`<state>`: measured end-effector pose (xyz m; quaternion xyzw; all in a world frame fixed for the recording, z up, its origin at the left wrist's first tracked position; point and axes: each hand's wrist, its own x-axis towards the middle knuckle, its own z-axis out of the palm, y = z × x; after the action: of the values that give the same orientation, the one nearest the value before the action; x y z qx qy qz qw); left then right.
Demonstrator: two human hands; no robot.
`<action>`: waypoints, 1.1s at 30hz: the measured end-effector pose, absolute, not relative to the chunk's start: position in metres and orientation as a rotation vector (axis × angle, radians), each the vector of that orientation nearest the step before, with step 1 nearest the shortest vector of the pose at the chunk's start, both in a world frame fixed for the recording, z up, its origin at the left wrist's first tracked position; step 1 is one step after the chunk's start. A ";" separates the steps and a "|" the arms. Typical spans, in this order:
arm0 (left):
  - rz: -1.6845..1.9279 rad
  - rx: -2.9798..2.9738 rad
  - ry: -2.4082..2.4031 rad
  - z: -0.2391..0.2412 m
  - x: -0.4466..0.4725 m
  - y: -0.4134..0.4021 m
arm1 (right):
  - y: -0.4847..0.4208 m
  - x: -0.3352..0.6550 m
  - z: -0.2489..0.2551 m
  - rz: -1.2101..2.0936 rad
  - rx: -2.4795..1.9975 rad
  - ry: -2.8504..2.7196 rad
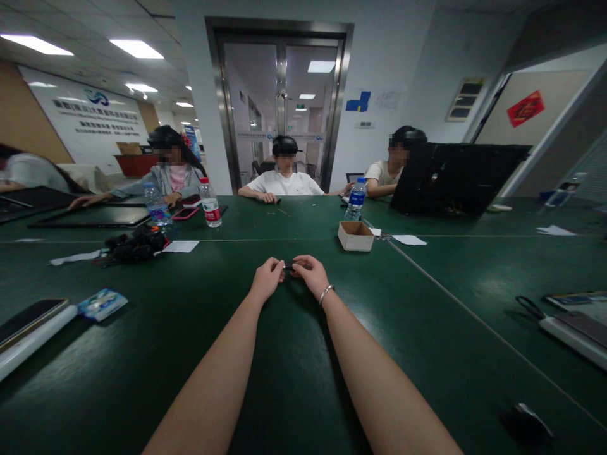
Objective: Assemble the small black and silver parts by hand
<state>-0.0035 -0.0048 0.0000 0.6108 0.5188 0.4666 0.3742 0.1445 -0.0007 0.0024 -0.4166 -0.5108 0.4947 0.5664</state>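
Both hands meet over the middle of the green table [294,392]. A small dark object [288,266] with a lighter, shiny end is pinched between them; its kind is too small to make out. My left hand [268,279] grips the lighter end between thumb and fingers. On the other end, my right hand [310,275] holds the dark part in the same way, a silver bracelet [326,293] round its wrist. An open cardboard box [355,236] stands beyond and to the right of my right hand.
Three people with headsets sit across the table. Water bottles [210,203], a bundle of black gear [135,244] and a blue-white packet [102,304] are to the left. To the right are a large black screen [455,178], paper [410,240] and a dark object [526,424].
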 end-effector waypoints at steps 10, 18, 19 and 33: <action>1.166 1.547 1.426 0.002 -0.001 -0.005 | -0.003 0.144 0.005 1.178 -0.965 -1.216; 1.150 1.484 1.462 0.009 -0.001 -0.009 | -0.001 0.145 0.004 1.178 -0.973 -1.209; 1.174 1.454 1.432 0.010 0.000 -0.010 | -0.001 0.145 0.004 1.181 -0.975 -1.189; 1.554 1.209 1.413 0.008 -0.014 -0.011 | -0.045 0.088 0.003 1.211 -1.042 -1.340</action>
<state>-0.0142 -0.0107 0.0084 0.4671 0.5459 0.6002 0.3515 0.0885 -0.0452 0.0034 -0.4318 -0.5550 0.5015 0.5040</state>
